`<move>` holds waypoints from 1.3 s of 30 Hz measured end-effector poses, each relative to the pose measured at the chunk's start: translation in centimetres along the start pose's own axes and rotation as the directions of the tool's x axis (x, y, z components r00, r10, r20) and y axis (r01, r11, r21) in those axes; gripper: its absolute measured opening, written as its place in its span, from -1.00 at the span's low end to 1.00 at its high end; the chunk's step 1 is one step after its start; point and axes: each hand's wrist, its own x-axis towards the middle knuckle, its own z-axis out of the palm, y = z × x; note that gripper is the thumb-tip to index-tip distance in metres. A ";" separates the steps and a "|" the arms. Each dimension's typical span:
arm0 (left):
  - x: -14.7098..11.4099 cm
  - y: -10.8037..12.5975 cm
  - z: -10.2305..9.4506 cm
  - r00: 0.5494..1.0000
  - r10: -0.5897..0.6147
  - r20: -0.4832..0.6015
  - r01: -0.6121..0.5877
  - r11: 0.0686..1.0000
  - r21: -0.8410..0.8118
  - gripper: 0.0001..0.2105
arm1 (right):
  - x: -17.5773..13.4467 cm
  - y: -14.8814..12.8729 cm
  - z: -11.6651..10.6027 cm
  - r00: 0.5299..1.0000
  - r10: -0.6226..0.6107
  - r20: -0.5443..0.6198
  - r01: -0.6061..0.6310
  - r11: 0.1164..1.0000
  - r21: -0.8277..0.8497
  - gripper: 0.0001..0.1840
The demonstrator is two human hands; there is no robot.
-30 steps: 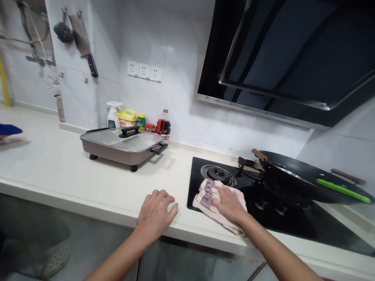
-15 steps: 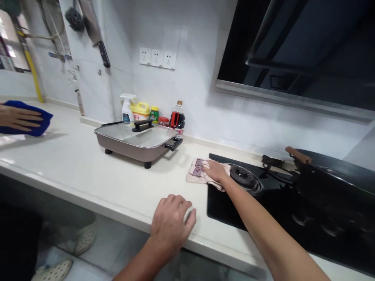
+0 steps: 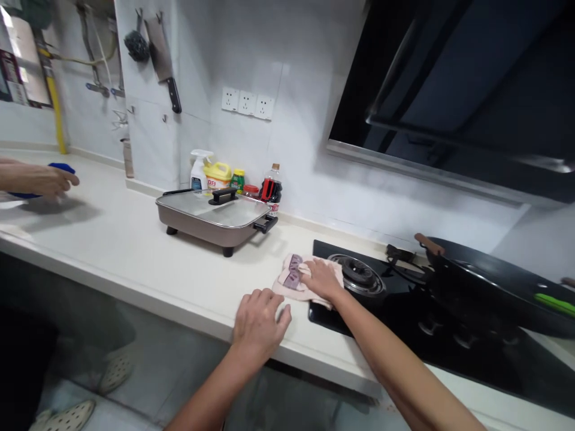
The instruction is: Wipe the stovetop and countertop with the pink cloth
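My right hand (image 3: 321,279) lies on a pale pink cloth (image 3: 291,293) with a purple patch, its fingers pressing into the fabric. The cloth spreads over the left edge of the black gas stove (image 3: 381,323), beside the left burner (image 3: 359,275). Close to the counter's front edge, my left hand (image 3: 259,320) rests with nothing in it, fingers slightly bent and thumb apart. Behind my hands stands a brown electric pan (image 3: 197,226) with a glass lid. At the far left, another person's hands (image 3: 40,178) are over a blue cloth (image 3: 61,167).
A large black wok (image 3: 489,281) sits on the stove's right side. A spray bottle (image 3: 198,170), yellow jug (image 3: 218,175) and sauce bottle (image 3: 271,188) line the wall. A cleaver (image 3: 162,57) hangs on the wall. The range hood (image 3: 449,90) overhangs the stove.
My right hand and the pink cloth have shifted slightly toward the counter's front. The other person's hand, flat on the blue cloth before, is now turned sideways. My view has swung a little.
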 end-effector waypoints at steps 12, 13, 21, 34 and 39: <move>0.4 -0.4 -0.7 0.992 -0.007 0.129 0.006 1.000 0.007 -0.72 | -13.4 1.8 -1.9 0.967 -0.253 -0.008 0.249 0.942 0.227 -0.41; 0.5 -0.4 -0.7 0.990 -0.010 0.140 0.008 1.000 0.014 -0.73 | -13.6 2.6 -2.2 0.968 -0.249 -0.024 0.248 0.940 0.237 -0.44; 0.7 -0.7 -0.5 0.988 0.010 0.151 -0.020 0.998 0.061 -0.73 | -11.8 9.4 -3.3 0.986 0.020 -0.164 -0.014 0.999 0.042 -0.48; 0.6 -1.5 0.4 0.992 0.056 0.115 -0.061 0.997 0.042 -0.67 | -7.4 20.0 -7.3 0.914 0.405 -0.030 -0.406 0.912 -0.063 -0.53; 0.7 -1.4 0.3 0.994 0.049 0.102 -0.051 0.998 0.021 -0.66 | -5.6 23.6 -8.1 0.878 0.479 -0.013 -0.477 0.875 0.083 -0.56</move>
